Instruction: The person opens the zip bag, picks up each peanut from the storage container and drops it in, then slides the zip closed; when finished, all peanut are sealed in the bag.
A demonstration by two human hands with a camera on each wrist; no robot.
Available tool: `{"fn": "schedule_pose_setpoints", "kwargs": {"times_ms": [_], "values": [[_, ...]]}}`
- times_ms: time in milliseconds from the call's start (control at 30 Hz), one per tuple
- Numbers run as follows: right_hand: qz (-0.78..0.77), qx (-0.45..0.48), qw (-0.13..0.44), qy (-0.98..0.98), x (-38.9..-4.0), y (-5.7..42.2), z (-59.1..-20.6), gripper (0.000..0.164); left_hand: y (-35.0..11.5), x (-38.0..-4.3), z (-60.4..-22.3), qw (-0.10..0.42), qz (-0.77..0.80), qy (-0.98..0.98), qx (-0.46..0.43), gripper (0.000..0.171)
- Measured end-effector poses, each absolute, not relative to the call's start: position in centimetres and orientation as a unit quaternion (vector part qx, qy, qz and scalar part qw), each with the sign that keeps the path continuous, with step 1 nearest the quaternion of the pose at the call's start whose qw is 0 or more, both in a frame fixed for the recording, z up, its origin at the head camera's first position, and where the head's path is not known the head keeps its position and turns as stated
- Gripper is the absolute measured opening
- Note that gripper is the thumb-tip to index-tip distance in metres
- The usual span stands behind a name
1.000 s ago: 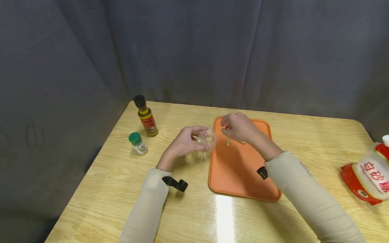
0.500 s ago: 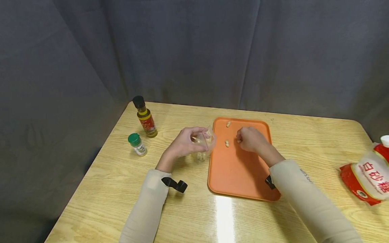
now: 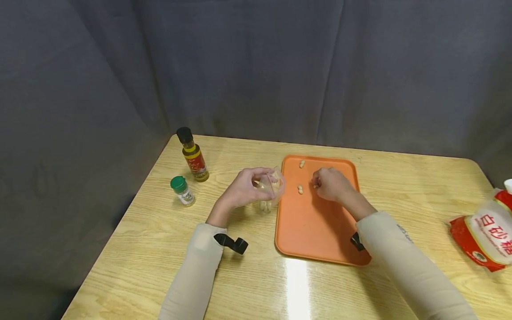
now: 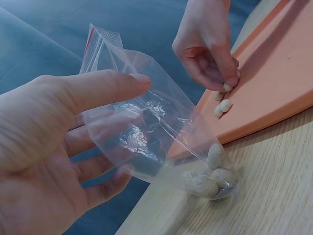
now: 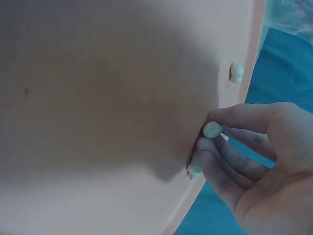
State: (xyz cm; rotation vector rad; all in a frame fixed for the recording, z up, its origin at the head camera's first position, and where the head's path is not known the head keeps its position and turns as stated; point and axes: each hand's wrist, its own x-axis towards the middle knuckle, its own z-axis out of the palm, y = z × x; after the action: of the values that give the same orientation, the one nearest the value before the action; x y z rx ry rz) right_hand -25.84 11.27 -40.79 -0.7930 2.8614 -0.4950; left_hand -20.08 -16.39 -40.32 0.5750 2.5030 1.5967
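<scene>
My left hand (image 3: 244, 187) holds a clear zip bag (image 4: 166, 107) between thumb and fingers, just left of the orange tray (image 3: 308, 231). Several unshelled peanuts (image 4: 200, 183) lie in the bag's bottom corner, and its zip end points up. Over the tray's right half, my right hand (image 3: 331, 184) pinches a peanut (image 5: 212, 129) between thumb and fingertips, close to the tray surface. Two other peanuts lie loose on the tray: one near the far edge (image 3: 302, 164), one near the left side (image 3: 300, 190).
An olive oil bottle (image 3: 195, 161) and a green-capped seasoning jar (image 3: 184, 192) stand on the wooden table (image 3: 248, 275), left of the left hand. A red and white sugar bag (image 3: 486, 233) lies at the right. Dark curtains (image 3: 248, 71) hang behind the table.
My right hand has moved away from the bag, rightward and down to the tray, where it now pinches a peanut. The left hand and bag have stayed in place.
</scene>
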Motion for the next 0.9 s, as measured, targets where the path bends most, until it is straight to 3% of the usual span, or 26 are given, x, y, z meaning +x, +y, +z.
{"fn": "schedule_pose_setpoints", "kwargs": {"times_ms": [300, 533, 900], "values": [[-0.196, -0.283, 0.044, 0.938, -26.0, 11.1, -38.4, 0.011, -16.3, -20.2, -40.5, 0.061, 0.53, 0.824, 0.192, 0.068], [-0.206, -0.318, -0.016, 0.925, -25.0, 8.9, -35.2, 0.011, -16.3, -20.2, -40.4, 0.062, 0.527, 0.826, 0.191, 0.067], [-0.22, -0.38, -0.032, 0.898, -23.3, 5.1, -32.2, 0.011, -16.2, -20.3, -40.3, 0.069, 0.528, 0.823, 0.198, 0.066]]}}
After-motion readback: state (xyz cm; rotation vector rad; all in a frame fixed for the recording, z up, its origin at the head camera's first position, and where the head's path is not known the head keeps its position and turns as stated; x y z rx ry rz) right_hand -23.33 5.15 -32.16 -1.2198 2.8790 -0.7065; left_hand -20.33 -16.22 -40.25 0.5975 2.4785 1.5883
